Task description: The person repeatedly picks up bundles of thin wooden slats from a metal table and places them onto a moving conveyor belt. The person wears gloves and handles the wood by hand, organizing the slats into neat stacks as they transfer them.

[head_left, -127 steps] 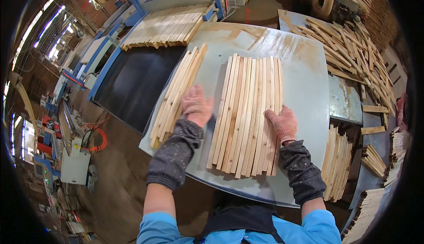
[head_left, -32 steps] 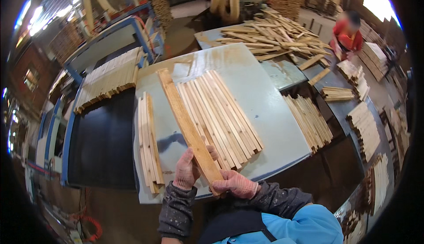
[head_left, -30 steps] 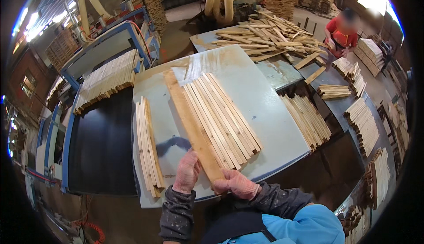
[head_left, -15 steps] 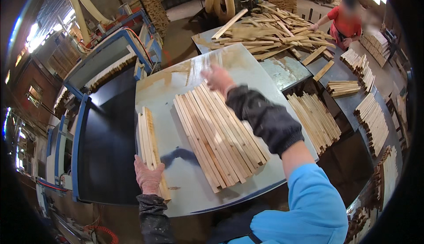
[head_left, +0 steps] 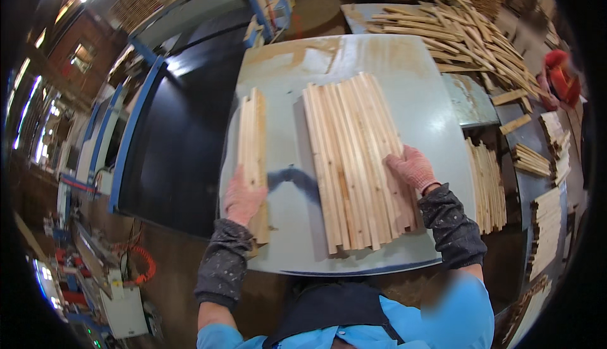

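Note:
Two groups of pale wooden strips lie lengthwise on a grey-topped table. On the left is a narrow bundle of strips (head_left: 252, 128); my gloved left hand (head_left: 245, 198) grips it near its close end, thumb on the right side. A broader row of strips (head_left: 354, 165) lies side by side in the middle, its ends uneven. My gloved right hand (head_left: 411, 169) holds this row's right edge, with fingers over the outermost strips. What its thumb does is hard to make out. Both hands wear pinkish knit gloves and dark sleeve covers.
The table (head_left: 411, 64) abuts a black conveyor belt (head_left: 183, 128) in a blue frame on the left. A loose heap of strips (head_left: 455, 33) lies at the back right. More stacked strips (head_left: 485, 184) stand to the right. A person in red (head_left: 561, 80) is at the far right.
My right hand has come back from the row's far end to its right edge. My left hand stays on the narrow bundle. The view has shifted, and the row now lies straighter.

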Demonstrator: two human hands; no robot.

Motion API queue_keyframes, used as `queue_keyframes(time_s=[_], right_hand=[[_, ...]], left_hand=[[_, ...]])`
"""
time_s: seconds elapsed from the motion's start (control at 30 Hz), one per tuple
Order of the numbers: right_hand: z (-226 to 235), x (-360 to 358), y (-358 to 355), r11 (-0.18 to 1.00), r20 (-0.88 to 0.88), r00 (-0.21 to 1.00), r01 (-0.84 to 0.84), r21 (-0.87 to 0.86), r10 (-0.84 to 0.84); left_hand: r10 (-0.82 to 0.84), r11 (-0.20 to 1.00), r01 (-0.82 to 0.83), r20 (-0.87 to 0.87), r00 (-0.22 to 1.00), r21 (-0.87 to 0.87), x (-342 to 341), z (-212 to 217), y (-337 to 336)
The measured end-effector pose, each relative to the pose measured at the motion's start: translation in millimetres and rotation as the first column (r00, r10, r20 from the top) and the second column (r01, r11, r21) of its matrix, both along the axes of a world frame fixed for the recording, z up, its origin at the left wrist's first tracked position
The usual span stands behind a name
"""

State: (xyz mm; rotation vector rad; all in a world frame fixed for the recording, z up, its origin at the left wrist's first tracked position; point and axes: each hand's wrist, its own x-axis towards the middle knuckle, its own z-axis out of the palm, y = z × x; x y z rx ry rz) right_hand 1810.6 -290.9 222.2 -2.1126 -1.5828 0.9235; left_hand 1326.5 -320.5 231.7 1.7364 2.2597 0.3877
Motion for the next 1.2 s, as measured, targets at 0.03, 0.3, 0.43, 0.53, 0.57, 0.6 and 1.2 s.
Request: queue_keyframes(time_s=[0.03,0.3,0.43,0.53,0.57,0.6,1.2], right_hand=[[-6.3,-4.7,-0.5,0.999,0.012,1.0,0.027,0.035,-0.028],[12.5,-79.1,-9.4,0.998,-0.28,0.958,0.06,0.015,-0.053],[13.6,-142.8,-9.0,1.0,-0.148,0.989,0.001,0.01,0.001],[9.2,-209.4,-10.2,0.998,-0.162,0.985,-0.057,0.039,0.063],[8.7,-234.3,-10.3,0.996,-0.176,0.98,-0.084,0.036,0.089],[8.2,-260.6,-10.5,0.993,-0.189,0.975,-0.113,0.034,0.117],[-45.6,-877.6,85.8,0.914,-0.421,0.814,-0.388,0.116,0.399]], left_hand=[[-0.002,1.0,0.002,-0.011,1.0,-0.016,7.9,-2.7,2.3],[-0.252,0.962,0.268,0.202,0.946,-0.054,34.5,-0.3,-6.5],[-0.241,0.968,0.25,0.175,0.955,-0.03,-19.5,-5.0,1.6],[-0.226,0.965,0.241,0.138,0.964,-0.103,-88.4,11.9,10.9],[-0.215,0.967,0.23,0.129,0.968,-0.111,-116.3,11.3,13.0],[-0.201,0.969,0.218,0.142,0.969,-0.116,-145.3,8.6,13.3],[0.075,0.97,-0.136,-0.281,0.957,-0.203,-618.9,6.5,33.7]])
